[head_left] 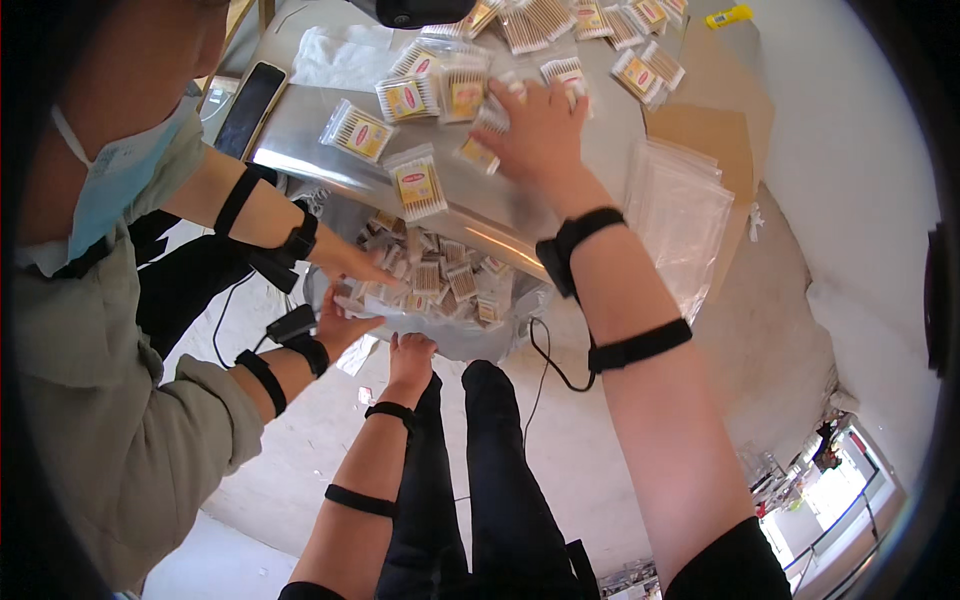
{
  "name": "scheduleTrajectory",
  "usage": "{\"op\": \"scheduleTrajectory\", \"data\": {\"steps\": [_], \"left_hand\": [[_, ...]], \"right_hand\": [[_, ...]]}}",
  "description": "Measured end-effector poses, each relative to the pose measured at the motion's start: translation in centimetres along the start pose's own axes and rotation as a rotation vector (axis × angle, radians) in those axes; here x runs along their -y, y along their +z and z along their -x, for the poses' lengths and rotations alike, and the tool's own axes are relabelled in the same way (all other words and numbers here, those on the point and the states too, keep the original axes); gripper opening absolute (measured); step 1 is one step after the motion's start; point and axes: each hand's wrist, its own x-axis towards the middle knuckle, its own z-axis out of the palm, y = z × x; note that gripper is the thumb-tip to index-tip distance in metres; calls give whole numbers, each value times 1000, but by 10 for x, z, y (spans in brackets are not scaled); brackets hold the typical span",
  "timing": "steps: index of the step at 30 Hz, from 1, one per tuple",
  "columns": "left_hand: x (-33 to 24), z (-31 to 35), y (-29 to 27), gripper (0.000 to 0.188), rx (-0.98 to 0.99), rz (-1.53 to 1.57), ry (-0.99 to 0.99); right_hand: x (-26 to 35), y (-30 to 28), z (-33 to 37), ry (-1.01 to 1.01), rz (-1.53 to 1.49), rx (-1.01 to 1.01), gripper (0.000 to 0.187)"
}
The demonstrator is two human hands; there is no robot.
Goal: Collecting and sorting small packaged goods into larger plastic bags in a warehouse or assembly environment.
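Observation:
My right hand [543, 132] lies palm down with its fingers spread over small clear packets of wooden-stick cotton swabs on the metal table [490, 205]. One packet [478, 152] shows beside its thumb side; another packet [417, 185] lies close to the table's front edge. Below that edge hangs a large clear plastic bag [450, 340] holding many loose packets [428, 278]. My left hand [410, 358] has its fingers curled over the bag's near rim. Two hands of a co-worker are at the bag's left side, one reaching over the packets inside.
A masked co-worker [110, 400] stands close at my left. On the table are a phone [250, 110], a white cloth [342, 58] and more packets [535, 22]. Flat clear bags [680, 220] and brown cardboard [715, 145] lie to the right, with a yellow tool [728, 16] beyond.

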Motion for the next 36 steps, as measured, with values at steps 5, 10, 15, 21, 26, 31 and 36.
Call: {"op": "scheduleTrajectory", "data": {"steps": [5,10,15,21,26,31,36], "left_hand": [[-3,-5,-3,18,16,-16,-21],[-11,-5,-4,18,63,-51,-22],[-5,-2,6,19,-37,-25,-46],[-14,-10,12,44,244,75,-27],[-76,-49,29,76,388,651,-101],[-86,-58,62,87,422,1032,-152],[-132,-55,58,60,591,1163,-69]], "right_hand": [[26,-7,72,-22,-109,47,62],[69,-20,146,-34,-229,219,64],[105,-22,202,-76,-365,359,59],[79,-23,118,-52,-476,59,65],[47,-1,15,-56,-398,-198,65],[76,21,0,-133,-282,-125,69],[54,25,61,-201,-225,22,64]]}}
